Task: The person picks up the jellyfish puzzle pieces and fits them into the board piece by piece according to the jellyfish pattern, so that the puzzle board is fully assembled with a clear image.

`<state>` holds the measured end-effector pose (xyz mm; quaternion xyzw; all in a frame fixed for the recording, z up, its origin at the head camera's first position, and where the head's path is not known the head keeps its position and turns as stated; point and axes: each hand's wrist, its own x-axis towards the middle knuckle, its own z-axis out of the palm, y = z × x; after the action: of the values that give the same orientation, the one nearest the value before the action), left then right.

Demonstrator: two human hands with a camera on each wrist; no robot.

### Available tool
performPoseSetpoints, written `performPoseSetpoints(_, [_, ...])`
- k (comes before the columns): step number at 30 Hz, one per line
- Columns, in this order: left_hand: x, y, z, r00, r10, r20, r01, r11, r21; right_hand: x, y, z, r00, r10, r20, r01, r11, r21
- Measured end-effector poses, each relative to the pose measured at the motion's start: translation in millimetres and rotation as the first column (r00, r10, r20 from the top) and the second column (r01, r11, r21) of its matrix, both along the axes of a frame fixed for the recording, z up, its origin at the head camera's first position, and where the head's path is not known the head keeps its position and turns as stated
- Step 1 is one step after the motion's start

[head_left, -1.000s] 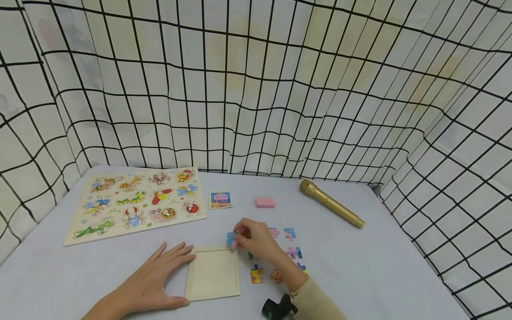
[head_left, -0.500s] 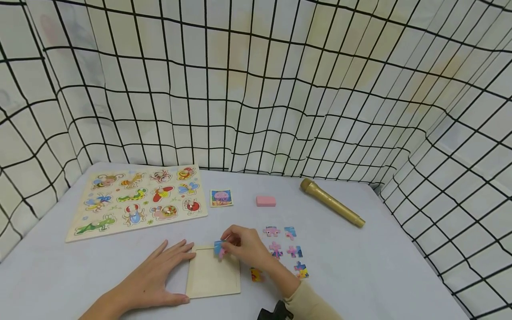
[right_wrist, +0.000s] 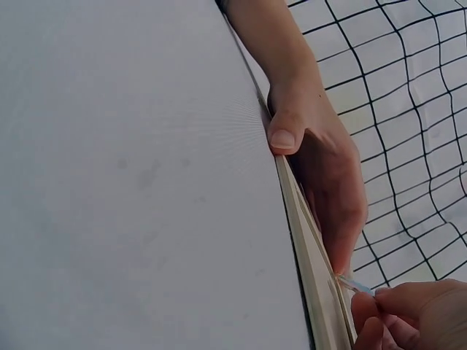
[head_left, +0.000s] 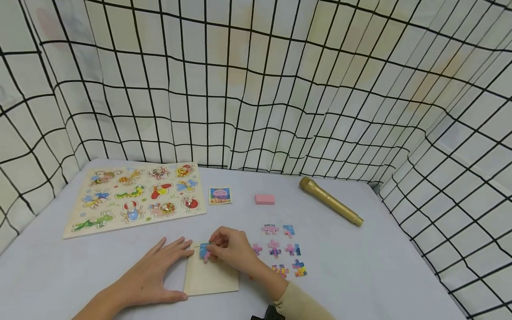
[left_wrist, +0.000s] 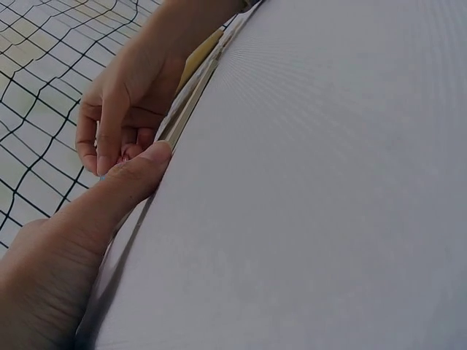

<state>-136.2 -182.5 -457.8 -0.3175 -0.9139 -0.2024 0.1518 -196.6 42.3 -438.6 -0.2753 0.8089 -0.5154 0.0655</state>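
Against the tray (head_left: 212, 278), my left hand (head_left: 154, 273) spreads, likely bracing it; near its far-left corner my right hand (head_left: 234, 251) pinches a puzzle piece (head_left: 203, 251), perhaps for precision.

I have both hands near each other in the head view, with a gap between them. The left hand (head_left: 148, 278) lies palm down, its fingers (head_left: 170, 251) straight, slightly spread and angled forward and to the right. I see its thumb (head_left: 174, 296) stretched out sideways, well apart from them. The left wrist (head_left: 104, 304) comes in bare from the lower left. My right hand (head_left: 234, 251) reaches in from the lower right, bent fingers meeting the thumb in a pinch. A beige sleeve (head_left: 302, 304) covers the right forearm, leaving its wrist bare.
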Motion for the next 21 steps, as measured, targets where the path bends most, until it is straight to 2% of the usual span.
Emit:
performPoseSetpoints(5, [0.1, 0, 0.9, 1.0, 0.0, 0.009, 0.0, 1.0, 0.0, 0.3, -8, -2.3, 0.997, 0.002, 0.073, 0.0, 1.0, -0.02])
performPoseSetpoints(10, [0.0, -1, 1.8, 1.0, 0.002, 0.006, -0.002, 1.0, 0.007, 0.8, -12, -2.2, 0.997, -0.001, 0.072, 0.001, 1.0, -0.002])
performPoseSetpoints(17, [0.3, 0, 2.6, 0.998, 0.015, 0.057, -0.015, 1.0, 0.009, 1.0, -17, 0.3, 0.993, -0.052, 0.105, 0.046, 0.997, 0.057])
performPoseSetpoints(21, [0.2, 0, 3.1, 0.997, 0.02, 0.071, -0.021, 1.0, 0.008, 0.8, -19, 4.1, 0.993, -0.076, 0.092, 0.066, 0.992, 0.107])
